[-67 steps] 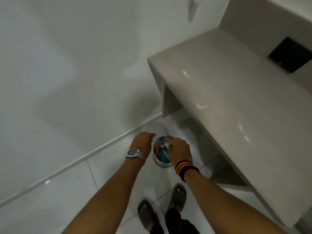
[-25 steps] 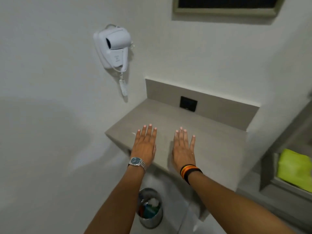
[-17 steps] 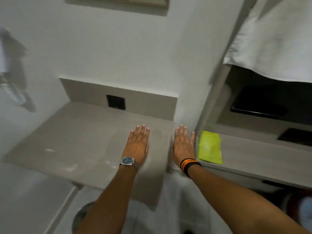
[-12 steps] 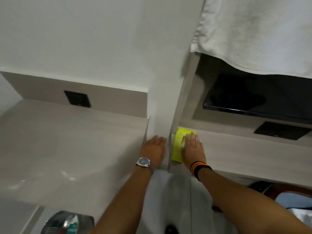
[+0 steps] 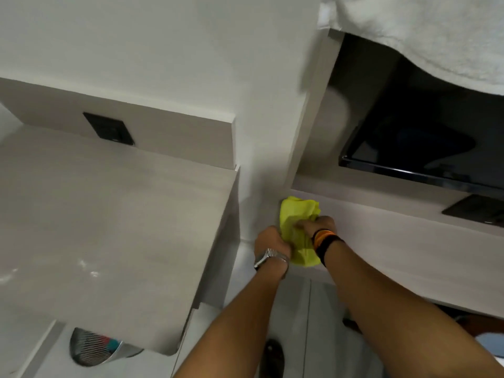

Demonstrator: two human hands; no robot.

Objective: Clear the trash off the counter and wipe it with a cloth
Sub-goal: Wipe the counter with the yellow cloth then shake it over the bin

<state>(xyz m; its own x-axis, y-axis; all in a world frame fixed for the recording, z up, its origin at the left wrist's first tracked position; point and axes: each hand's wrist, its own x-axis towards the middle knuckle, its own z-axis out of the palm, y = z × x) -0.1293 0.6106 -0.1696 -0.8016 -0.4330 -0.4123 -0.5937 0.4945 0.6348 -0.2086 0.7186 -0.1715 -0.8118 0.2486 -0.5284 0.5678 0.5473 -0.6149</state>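
Note:
A yellow cloth [image 5: 297, 219] lies bunched at the left front edge of the right-hand shelf [image 5: 395, 241], part of it hanging over the edge. My left hand [image 5: 270, 241], with a metal watch, grips its lower left side. My right hand [image 5: 319, 223], with a striped wristband, pinches it from the right. The beige counter [image 5: 109, 227] spreads to the left with a few white specks near its front edge. A metal trash bin [image 5: 92, 347] holding coloured trash stands on the floor under the counter's front edge.
A white wall column separates the counter from the shelf. A black socket plate [image 5: 109, 129] sits in the counter's backsplash. A dark screen [image 5: 414, 143] stands above the shelf, a white towel [image 5: 425, 34] hangs over it. My foot [image 5: 274, 356] shows on the tiled floor.
I stood up from the bin, laid both flat hands on the counter, then moved right. My hands went from resting on the flat cloth to gripping it, now bunched at the shelf edge.

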